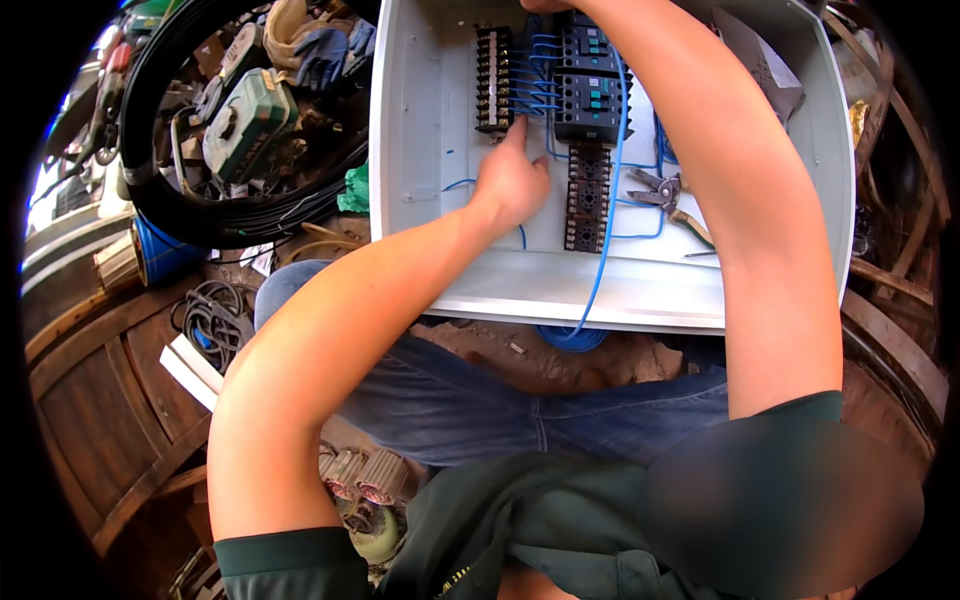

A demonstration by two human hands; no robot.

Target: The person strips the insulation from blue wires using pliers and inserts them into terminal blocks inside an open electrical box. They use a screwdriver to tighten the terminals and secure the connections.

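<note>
A light grey metal electrical box [410, 200] lies in front of me. My left hand [512, 182] is inside it, index finger stretched out to the lower end of a black terminal block [493, 80]; it appears to hold nothing. Several blue wires [535, 100] run from that block to two black contactors [590, 105]. Below the contactors sits a row of dark relay sockets [588, 200]. My right hand [545, 5] is at the top edge by the upper contactor, mostly cut off, so its fingers are hidden. Pliers [665, 195] lie on the panel under my right forearm.
A long blue wire [603, 260] hangs over the box's near edge toward a blue wire coil [572, 338]. Black cable coils [250, 235], a green-and-white machine [250, 125] and gloves [322, 58] lie at left. Wooden furniture [110, 400] stands at lower left.
</note>
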